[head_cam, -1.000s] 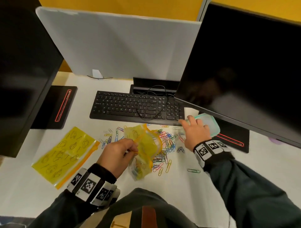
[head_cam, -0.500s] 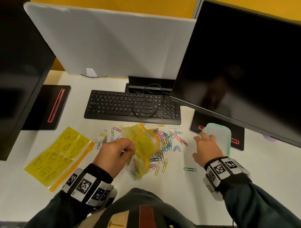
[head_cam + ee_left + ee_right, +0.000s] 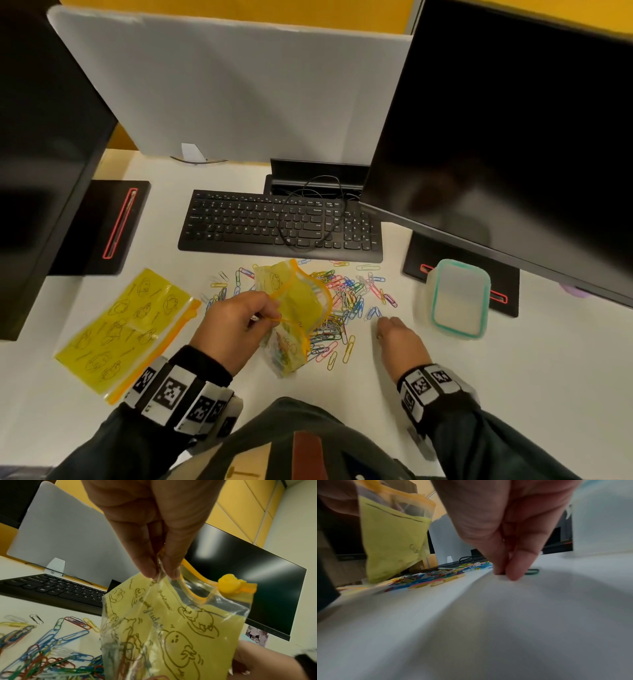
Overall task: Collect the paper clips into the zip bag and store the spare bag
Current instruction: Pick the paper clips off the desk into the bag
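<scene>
My left hand (image 3: 265, 317) (image 3: 159, 574) pinches the rim of the yellow printed zip bag (image 3: 298, 305) (image 3: 171, 628) and holds its mouth open above the table. Several clips show through the bag's lower end. Its orange slider (image 3: 229, 584) sits at the far end of the zip. Coloured paper clips (image 3: 342, 298) (image 3: 42, 649) lie scattered around and behind the bag. My right hand (image 3: 380, 329) (image 3: 506, 574) reaches down to the table right of the pile, thumb and finger pinching at a green paper clip (image 3: 531, 571). The spare bag (image 3: 126, 329) lies flat at the left.
A clear lidded container with a teal rim (image 3: 459, 298) stands to the right of my right hand. A black keyboard (image 3: 274, 222) with a looped cable lies behind the clips. Monitors (image 3: 513, 137) overhang both sides, their bases on the white table (image 3: 513, 394).
My right hand slid the teal-rimmed container to the right, let it go, and came down on the table by the green clip. The left hand kept the bag held open.
</scene>
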